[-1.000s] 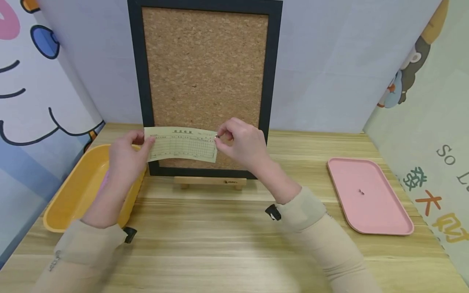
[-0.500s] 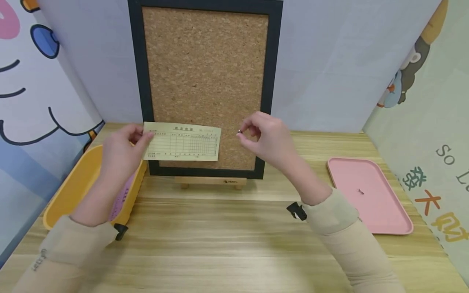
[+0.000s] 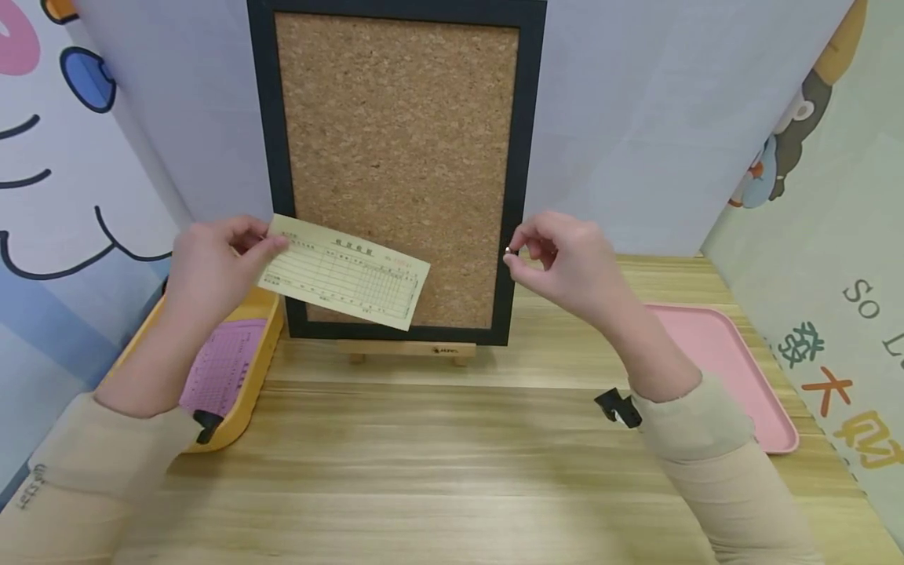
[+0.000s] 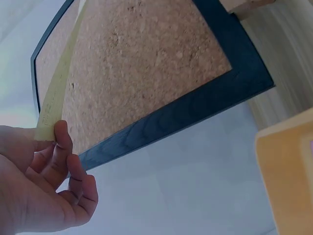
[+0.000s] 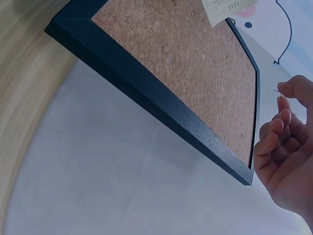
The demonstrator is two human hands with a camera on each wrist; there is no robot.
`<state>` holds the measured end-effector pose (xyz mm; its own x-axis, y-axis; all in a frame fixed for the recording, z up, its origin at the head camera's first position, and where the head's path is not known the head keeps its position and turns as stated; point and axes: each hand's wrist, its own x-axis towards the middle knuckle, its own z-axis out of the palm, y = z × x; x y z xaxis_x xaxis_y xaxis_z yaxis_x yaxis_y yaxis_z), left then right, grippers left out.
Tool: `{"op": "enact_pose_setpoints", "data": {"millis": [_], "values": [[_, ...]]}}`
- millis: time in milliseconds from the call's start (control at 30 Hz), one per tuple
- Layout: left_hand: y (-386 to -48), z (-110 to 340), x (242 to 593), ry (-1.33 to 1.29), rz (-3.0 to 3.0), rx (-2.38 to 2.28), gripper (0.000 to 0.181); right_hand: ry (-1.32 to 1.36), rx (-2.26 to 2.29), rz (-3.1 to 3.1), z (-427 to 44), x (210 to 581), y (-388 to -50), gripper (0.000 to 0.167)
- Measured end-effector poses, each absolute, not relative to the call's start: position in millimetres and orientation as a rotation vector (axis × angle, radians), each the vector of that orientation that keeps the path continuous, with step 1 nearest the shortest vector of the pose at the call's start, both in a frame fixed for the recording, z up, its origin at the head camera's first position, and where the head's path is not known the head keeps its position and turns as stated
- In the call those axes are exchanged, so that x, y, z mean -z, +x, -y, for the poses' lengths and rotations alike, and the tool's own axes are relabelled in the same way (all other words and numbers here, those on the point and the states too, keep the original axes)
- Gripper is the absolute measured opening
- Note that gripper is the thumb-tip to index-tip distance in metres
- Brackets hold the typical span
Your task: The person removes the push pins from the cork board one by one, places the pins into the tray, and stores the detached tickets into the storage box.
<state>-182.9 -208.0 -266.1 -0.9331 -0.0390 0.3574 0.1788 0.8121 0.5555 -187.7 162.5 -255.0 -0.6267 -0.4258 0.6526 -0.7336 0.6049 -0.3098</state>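
Note:
My left hand (image 3: pixel 215 263) pinches the left end of a pale yellow receipt slip (image 3: pixel 346 271) between thumb and fingers. The slip tilts down to the right in front of the lower part of a black-framed cork board (image 3: pixel 395 141). Seen from the left wrist, the slip (image 4: pixel 58 90) stands nearly edge-on, apart from the cork over most of its length. Just off the board's right frame edge, my right hand (image 3: pixel 568 263) pinches a small shiny thumbtack (image 3: pixel 510 251). Its thin point (image 5: pixel 276 91) sticks out past the fingertips in the right wrist view.
A yellow basket (image 3: pixel 264 369) holding a purple printed sheet (image 3: pixel 224 365) sits at left, partly under my left forearm. At right lies a pink tray (image 3: pixel 741 377), partly covered by my right forearm. A small wooden easel (image 3: pixel 402 349) supports the board.
The right hand has drawn away rightward from the slip's right end with the thumbtack. My left hand has moved slightly left and up, and the slip has turned to slope down rightward.

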Motion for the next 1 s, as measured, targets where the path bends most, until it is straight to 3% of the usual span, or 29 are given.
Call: {"op": "enact_pose_setpoints", "data": {"millis": [1000], "values": [[-213.0,251.3,230.0,-0.361,3.01,0.638,0.036,0.792,-0.663,2.398,-252.4,252.6,-170.6,0.017]]}}
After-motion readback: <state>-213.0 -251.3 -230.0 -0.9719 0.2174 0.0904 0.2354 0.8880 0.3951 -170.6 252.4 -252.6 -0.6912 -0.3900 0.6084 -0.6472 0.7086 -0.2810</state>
